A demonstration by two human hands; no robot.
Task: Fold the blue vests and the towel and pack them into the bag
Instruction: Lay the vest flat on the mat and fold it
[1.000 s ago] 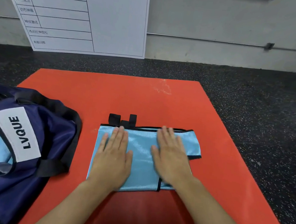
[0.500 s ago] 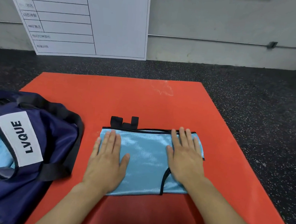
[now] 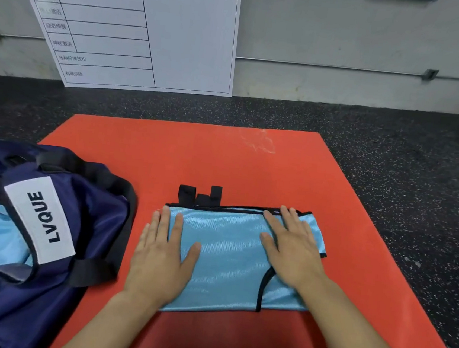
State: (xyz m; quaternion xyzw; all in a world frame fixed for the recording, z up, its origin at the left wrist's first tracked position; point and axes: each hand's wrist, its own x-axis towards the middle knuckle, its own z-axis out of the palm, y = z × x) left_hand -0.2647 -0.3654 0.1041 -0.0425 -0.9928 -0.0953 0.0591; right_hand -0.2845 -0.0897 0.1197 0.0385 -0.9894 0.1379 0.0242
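Hands: my left hand and right hand lie flat, fingers straight, pressing the vest's two ends.
Bag: far left, open, blue fabric inside.
Vest: folded on the red mat, right of the bag.

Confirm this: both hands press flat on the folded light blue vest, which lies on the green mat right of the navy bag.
Wrong colour: the head view shows an orange-red mat, not green. Left hand and right hand do press flat on the folded light blue vest, right of the navy bag.
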